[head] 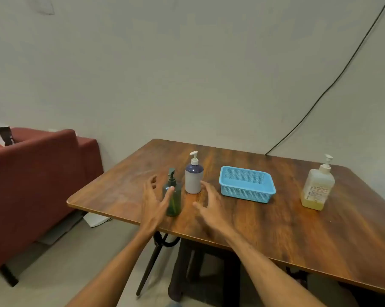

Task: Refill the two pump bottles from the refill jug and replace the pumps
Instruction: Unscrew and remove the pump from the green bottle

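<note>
A dark green pump bottle [174,201] with a black pump stands near the table's left front edge. Just behind it is a white pump bottle [193,181] with a dark blue shoulder and a white pump. Both pumps sit on their bottles. A clear refill jug [317,191] with yellowish liquid low inside and a white pump stands upright at the far right. My left hand [152,203] hovers open just left of the green bottle, one fingertip in front of it. On that bottle's right, my right hand [210,206] is open, fingers spread, holding nothing.
A light blue perforated basket [247,185] sits between the bottles and the jug on the wooden table [275,229]. A red sofa [36,173] stands to the left. A black cable [320,96] runs down the wall behind the table.
</note>
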### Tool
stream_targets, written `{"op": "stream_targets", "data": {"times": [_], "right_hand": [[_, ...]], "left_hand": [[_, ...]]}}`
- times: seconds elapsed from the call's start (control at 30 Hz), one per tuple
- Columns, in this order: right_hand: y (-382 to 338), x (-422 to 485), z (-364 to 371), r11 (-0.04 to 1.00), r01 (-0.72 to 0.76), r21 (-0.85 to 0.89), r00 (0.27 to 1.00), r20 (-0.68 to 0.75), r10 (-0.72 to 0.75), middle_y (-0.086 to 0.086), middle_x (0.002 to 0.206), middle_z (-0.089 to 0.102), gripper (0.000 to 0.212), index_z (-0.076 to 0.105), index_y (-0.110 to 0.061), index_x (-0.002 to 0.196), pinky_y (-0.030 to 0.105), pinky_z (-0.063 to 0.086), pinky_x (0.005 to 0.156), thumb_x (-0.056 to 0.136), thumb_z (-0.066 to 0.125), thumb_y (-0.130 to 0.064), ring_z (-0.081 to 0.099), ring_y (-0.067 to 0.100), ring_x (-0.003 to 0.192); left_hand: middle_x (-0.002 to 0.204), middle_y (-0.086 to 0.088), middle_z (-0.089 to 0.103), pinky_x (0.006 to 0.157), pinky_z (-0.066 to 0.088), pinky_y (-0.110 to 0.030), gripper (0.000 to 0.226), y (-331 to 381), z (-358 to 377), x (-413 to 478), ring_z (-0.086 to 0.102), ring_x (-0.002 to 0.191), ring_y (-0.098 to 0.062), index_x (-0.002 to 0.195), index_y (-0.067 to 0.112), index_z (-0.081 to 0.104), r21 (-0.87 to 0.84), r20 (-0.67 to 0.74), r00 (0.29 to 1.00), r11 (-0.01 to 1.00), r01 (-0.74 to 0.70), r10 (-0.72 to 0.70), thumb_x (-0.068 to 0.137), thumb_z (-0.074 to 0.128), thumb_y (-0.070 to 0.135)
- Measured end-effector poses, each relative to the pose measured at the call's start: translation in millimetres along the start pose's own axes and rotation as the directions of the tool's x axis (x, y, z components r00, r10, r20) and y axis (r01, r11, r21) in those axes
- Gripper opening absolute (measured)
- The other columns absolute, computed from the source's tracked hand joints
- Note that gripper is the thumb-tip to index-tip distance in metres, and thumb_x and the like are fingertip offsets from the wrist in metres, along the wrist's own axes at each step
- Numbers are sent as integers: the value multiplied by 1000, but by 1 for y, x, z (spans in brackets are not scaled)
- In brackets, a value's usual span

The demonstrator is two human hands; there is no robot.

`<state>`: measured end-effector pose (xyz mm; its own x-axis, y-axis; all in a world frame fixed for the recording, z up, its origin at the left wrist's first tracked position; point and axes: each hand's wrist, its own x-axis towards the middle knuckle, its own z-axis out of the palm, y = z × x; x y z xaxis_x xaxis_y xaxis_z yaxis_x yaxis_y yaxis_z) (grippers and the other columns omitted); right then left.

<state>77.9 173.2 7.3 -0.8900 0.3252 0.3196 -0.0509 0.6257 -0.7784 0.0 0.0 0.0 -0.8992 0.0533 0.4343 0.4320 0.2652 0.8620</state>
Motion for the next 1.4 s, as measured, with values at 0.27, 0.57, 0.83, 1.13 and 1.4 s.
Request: {"op": "stream_targets", "data": {"times": [0.27, 0.57, 0.83, 1.13, 1.4], "right_hand": [[-1, 24, 46, 986, -119, 119, 966, 243, 87, -5, 153, 37, 94, 24, -32, 153, 37, 33, 114, 79, 81, -38, 38, 17, 139], [12, 36, 43, 971, -82, 225, 982, 184, 40, -11, 129, 60, 64, 46, -40, 136, 42, 51, 103, 81, 78, -28, 57, 6, 120], [45, 17, -38, 963, -91, 255, 995, 68, 76, -13, 127, 61, 64, 49, -40, 132, 41, 56, 97, 81, 79, -18, 59, 7, 119], [86, -15, -92, 961, -172, 216, 985, 18, 172, -15, 135, 58, 71, 46, -42, 137, 44, 52, 103, 76, 81, -30, 56, 7, 124], [101, -21, -91, 969, -172, 175, 985, 5, 174, -13, 134, 59, 67, 47, -37, 137, 42, 49, 105, 80, 80, -26, 56, 5, 123]], "left_hand": [[146, 12, 44, 108, 43, -35, 91, -33, 10, 26, 47, 126, 0, 148, 39, 30, -93, 362, 932, 995, 23, 12, 73, 77, 58], [128, 11, 60, 96, 50, -27, 75, -11, 29, 26, 57, 114, 1, 137, 24, 50, -122, 347, 927, 987, -107, 143, 74, 73, 57], [127, 13, 62, 92, 52, -18, 64, 42, 90, 0, 61, 114, -2, 135, 29, 49, -241, 462, 866, 967, -82, 188, 80, 77, 45], [126, 16, 62, 97, 52, -24, 59, 69, 147, -38, 60, 114, 2, 133, 31, 50, -273, 555, 813, 962, -19, 173, 81, 78, 34], [131, 13, 60, 100, 52, -30, 74, 61, 156, -40, 59, 116, 0, 138, 30, 47, -243, 609, 780, 970, 15, 141, 75, 79, 51]]}}
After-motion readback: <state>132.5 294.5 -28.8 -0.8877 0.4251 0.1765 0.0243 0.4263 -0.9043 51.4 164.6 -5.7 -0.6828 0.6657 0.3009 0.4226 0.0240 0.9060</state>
